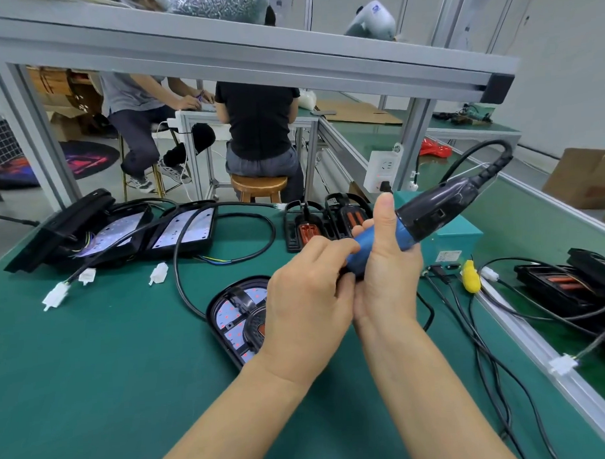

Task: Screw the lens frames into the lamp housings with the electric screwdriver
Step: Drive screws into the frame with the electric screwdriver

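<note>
Item: electric screwdriver, blue grip, black rear, cable trailing off to your right. Held tilted above the green counter, tip end hidden behind your hands. Your right hand wraps the blue grip, thumb upright along it. Your left hand has its fingers curled round the lower end.

Item: lamp housing, rounded, lens frame seated, lying flat just beneath your left hand.

Item: more housings, far left of the counter.

lamp housing on table, screwdriver above, housings behind-left
</note>
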Demonstrator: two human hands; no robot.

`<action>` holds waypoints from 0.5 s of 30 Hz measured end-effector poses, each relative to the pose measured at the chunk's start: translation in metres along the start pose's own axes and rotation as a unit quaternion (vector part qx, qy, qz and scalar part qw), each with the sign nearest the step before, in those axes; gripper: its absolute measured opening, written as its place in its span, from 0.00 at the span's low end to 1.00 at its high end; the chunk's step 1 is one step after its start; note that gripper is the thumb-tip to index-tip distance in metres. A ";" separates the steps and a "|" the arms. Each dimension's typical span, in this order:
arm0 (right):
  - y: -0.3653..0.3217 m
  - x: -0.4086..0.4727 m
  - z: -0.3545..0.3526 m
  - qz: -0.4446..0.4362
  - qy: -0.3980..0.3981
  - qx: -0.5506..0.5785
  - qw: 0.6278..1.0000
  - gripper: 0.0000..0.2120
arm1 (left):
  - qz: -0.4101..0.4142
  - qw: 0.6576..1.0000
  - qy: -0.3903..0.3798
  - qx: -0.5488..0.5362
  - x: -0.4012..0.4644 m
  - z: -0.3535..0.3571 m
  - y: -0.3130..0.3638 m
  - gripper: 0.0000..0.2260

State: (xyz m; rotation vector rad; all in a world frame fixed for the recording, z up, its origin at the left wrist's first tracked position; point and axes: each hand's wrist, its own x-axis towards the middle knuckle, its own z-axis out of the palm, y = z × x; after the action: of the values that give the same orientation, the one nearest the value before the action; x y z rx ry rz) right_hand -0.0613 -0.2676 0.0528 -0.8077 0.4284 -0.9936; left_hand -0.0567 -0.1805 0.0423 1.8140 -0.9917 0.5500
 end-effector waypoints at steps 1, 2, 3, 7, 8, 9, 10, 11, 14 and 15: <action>0.001 0.001 0.000 0.004 -0.004 0.008 1.000 0.16 | 0.008 1.000 -0.009 -0.001 0.001 -0.001 -0.001 0.14; 0.001 0.001 0.000 0.008 -0.007 0.013 1.000 0.17 | 0.009 1.000 -0.012 -0.007 0.002 -0.002 -0.002 0.14; 0.000 0.002 0.000 0.008 -0.009 0.014 1.000 0.18 | -0.002 1.000 -0.005 -0.021 0.003 -0.003 -0.003 0.14; -0.008 0.010 -0.002 0.011 -0.006 0.053 0.999 0.21 | -0.089 0.992 0.019 -0.092 -0.003 -0.005 -0.013 0.09; -0.009 0.014 -0.004 0.022 -0.002 0.072 0.997 0.21 | -0.113 0.987 0.002 -0.114 -0.007 -0.004 -0.013 0.08; -0.011 0.017 -0.006 0.035 0.001 0.090 0.995 0.20 | -0.143 0.980 -0.021 -0.139 -0.010 -0.002 -0.012 0.07; -0.011 0.019 -0.008 0.046 0.001 0.103 0.994 0.20 | -0.174 0.971 -0.040 -0.158 -0.011 -0.001 -0.012 0.07; -0.012 0.020 -0.010 0.055 0.001 0.112 0.992 0.19 | -0.203 0.963 -0.054 -0.171 -0.012 0.002 -0.012 0.07; -0.012 0.019 -0.015 0.061 0.003 0.124 0.990 0.19 | -0.282 0.935 -0.065 -0.207 -0.011 0.009 -0.014 0.08; -0.013 0.018 -0.015 0.061 0.005 0.121 0.991 0.19 | -0.286 0.934 -0.053 -0.210 -0.011 0.011 -0.013 0.07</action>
State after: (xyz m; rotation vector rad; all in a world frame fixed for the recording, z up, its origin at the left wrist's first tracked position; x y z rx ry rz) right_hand -0.0695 -0.2929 0.0535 -0.5522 0.3532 -0.9163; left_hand -0.0524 -0.1834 0.0226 1.6410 -0.5458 -0.1178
